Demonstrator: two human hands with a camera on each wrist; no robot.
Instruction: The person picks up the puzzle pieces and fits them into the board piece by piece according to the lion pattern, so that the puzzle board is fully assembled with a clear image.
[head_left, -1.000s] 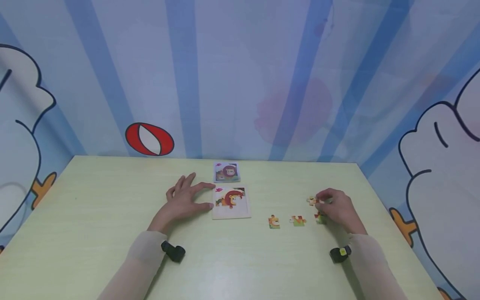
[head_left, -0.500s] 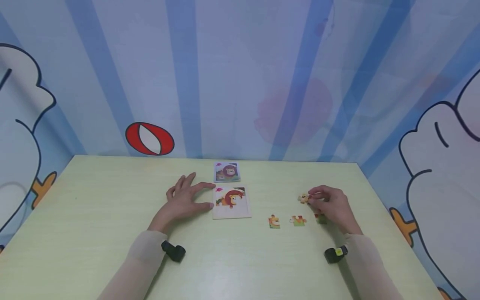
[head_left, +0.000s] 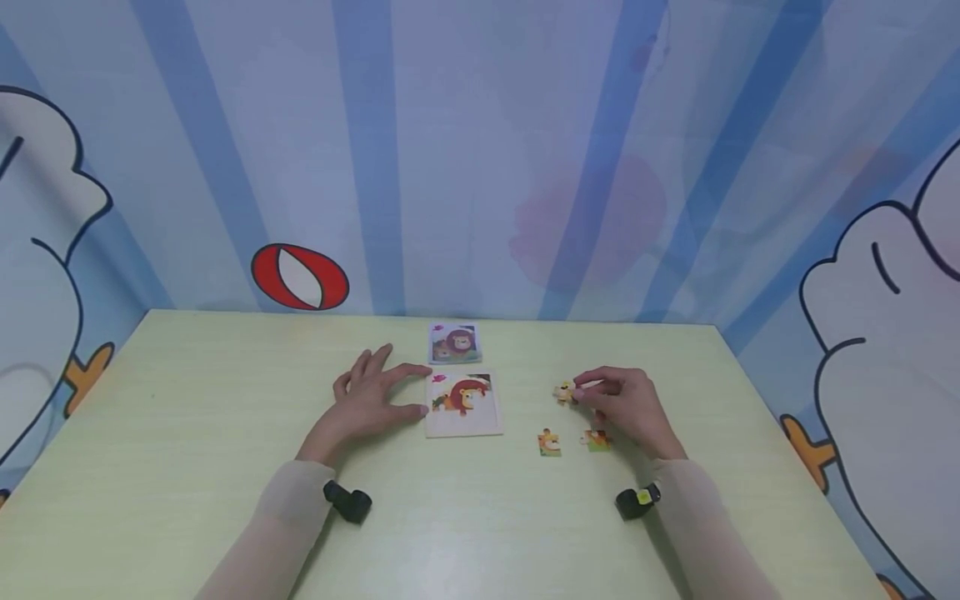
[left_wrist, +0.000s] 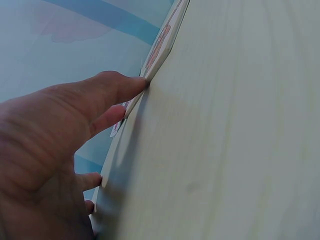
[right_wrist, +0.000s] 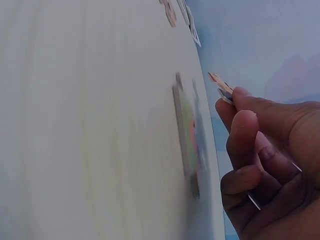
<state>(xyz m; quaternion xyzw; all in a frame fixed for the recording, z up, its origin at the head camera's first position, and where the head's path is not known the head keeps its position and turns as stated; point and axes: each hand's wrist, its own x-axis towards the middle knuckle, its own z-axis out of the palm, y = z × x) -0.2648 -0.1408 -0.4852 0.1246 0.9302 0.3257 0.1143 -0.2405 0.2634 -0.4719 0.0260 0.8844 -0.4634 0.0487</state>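
A square puzzle board (head_left: 483, 421), partly filled with lion pieces, lies on the table in the head view. Against its left edge my left hand (head_left: 363, 406) rests thumb and forefinger, the other fingers spread; the left wrist view shows the thumb (left_wrist: 120, 89) touching the board's side. My right hand (head_left: 622, 404) pinches a puzzle piece (head_left: 564, 392) between thumb and forefinger, above the table to the right of the board. In the right wrist view the pinched puzzle piece (right_wrist: 220, 85) appears nearly edge-on, its picture hard to make out.
Two loose puzzle pieces lie near the right hand: an orange-and-white piece (head_left: 549, 443) and a green-and-orange piece (head_left: 597, 441). Behind the board is a small lion picture card (head_left: 454, 344). A printed cloth backdrop (head_left: 465, 167) rises at the table's far edge.
The right hand has carried the pinched puzzle piece leftward toward the board. A red-and-green piece near that hand is no longer visible. The left hand has stayed in place at the board.
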